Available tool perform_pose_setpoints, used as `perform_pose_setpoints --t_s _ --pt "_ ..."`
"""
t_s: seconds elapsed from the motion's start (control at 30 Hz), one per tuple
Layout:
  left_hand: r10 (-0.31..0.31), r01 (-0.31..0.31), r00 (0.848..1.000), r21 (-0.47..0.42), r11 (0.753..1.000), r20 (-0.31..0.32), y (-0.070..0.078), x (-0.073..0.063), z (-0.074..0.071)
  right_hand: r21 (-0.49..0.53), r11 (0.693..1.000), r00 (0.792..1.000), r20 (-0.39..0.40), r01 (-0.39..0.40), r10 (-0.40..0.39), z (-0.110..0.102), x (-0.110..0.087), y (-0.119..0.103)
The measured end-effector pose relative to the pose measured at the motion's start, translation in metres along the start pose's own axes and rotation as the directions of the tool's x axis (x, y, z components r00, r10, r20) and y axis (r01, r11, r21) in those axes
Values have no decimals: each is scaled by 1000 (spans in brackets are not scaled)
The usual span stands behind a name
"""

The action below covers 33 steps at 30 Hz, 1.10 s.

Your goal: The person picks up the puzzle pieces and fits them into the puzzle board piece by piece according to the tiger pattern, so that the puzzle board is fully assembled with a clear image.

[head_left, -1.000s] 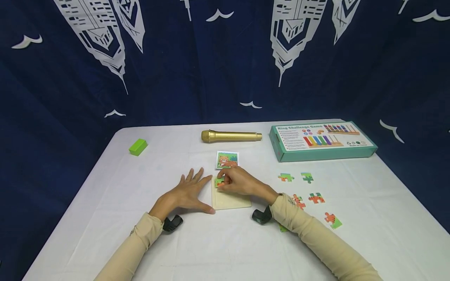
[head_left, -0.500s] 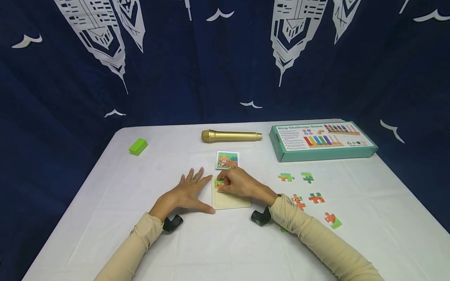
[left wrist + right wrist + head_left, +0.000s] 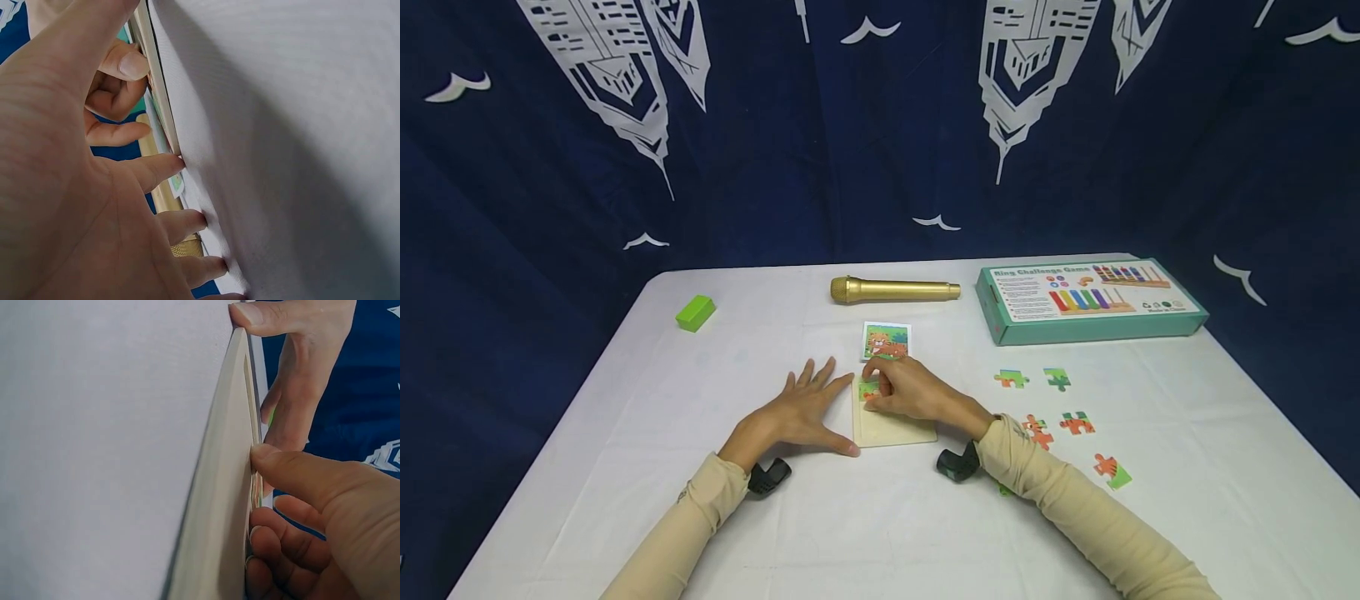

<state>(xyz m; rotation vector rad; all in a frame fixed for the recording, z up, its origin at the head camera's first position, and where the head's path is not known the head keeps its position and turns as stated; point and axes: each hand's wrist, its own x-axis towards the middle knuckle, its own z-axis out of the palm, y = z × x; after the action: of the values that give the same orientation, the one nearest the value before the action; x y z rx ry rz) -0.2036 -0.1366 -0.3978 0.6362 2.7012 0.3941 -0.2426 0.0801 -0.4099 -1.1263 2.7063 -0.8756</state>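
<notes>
A shallow wooden puzzle board (image 3: pixel 891 431) lies in the middle of the table. In its far left corner sits a green and orange jigsaw piece (image 3: pixel 868 390), partly covered by fingers. My right hand (image 3: pixel 917 392) pinches this piece between thumb and curled forefinger, down at the board's surface. Along the board's left side my left hand (image 3: pixel 797 414) is spread wide, its thumb at the near left corner and its forefinger at the far left one. The right wrist view shows the raised rim of the board (image 3: pixel 219 487) close by the right hand's thumb. Just beyond the board lies a small tiger picture card (image 3: pixel 886 340).
Several loose jigsaw pieces (image 3: pixel 1077 423) are scattered to the right, some partly under the right sleeve (image 3: pixel 1060 492). A gold microphone (image 3: pixel 895 290) lies at the back, beside a green game box (image 3: pixel 1090 302). A green block (image 3: pixel 696 313) stands at the far left.
The right hand's fingertips have shifted very slightly on the jigsaw piece, which sits a touch differently in the corner. The left hand and the board have stayed in place.
</notes>
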Motion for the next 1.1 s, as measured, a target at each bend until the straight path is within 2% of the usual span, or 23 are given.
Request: perform_pose_setpoints --t_s 0.33,0.6,0.93,1.1 --pt "-5 5 1000 -8 1000 13 0 -1 -2 12 1000 1000 -15 23 -23 0 0 2" --pt "-5 6 1000 -18 1000 16 -1 0 -1 40 999 999 9 37 -38 -2 -2 1" --pt "-9 10 1000 -15 1000 15 0 0 -1 129 990 997 48 50 -57 -10 -7 1" --pt "-17 17 1000 -13 1000 11 1 2 -1 210 977 998 29 41 -48 -20 -18 3"
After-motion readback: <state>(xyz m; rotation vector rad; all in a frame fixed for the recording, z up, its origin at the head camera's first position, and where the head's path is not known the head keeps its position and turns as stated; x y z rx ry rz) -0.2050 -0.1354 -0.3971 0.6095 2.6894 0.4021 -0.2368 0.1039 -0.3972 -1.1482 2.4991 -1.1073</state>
